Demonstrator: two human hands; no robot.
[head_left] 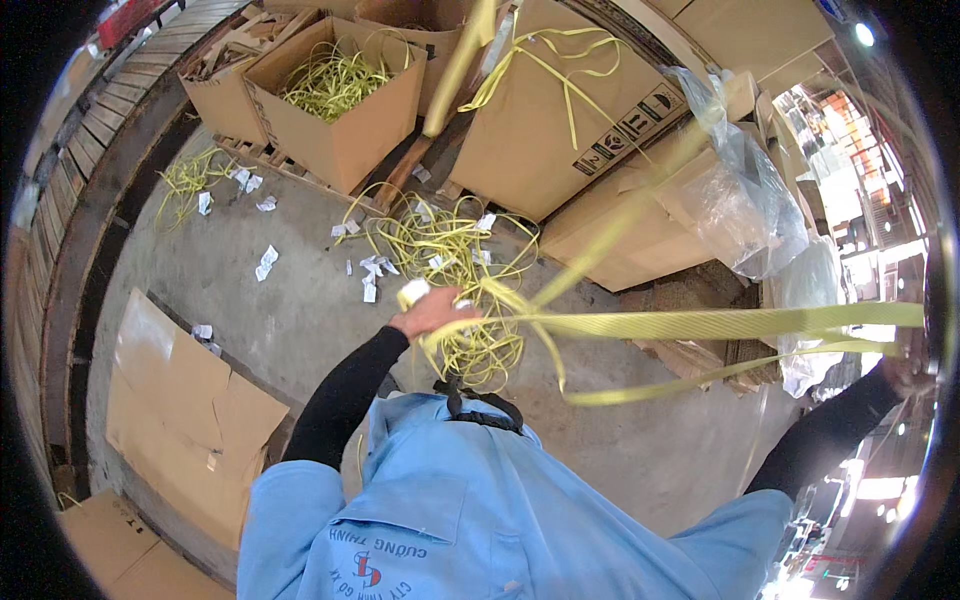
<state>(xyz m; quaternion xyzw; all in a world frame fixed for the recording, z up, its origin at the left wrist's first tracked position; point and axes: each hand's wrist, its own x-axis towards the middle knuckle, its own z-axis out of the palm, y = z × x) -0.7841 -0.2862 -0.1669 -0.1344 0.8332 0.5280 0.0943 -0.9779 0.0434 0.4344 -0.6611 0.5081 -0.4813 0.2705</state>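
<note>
Yellow plastic strapping (720,322) stretches across in front of my chest, from one hand to the other. My left hand (436,312) is closed around one end of it, with a bit of white paper (413,291) against the fingers. At the far right rim, my right hand (908,368) is closed on the other end, small and partly lost in the glare. Below my left hand a tangled heap of yellow strapping (440,240) lies on the floor. Another blurred length of strap (620,235) rises toward the upper right.
A cardboard box (365,125) full of yellow strapping stands on a pallet at the back left. Beside it is a large carton (540,120) with straps over it. White paper scraps (267,262) dot the concrete floor. Flat cardboard (180,410) lies left; clear plastic film (750,220) hangs right.
</note>
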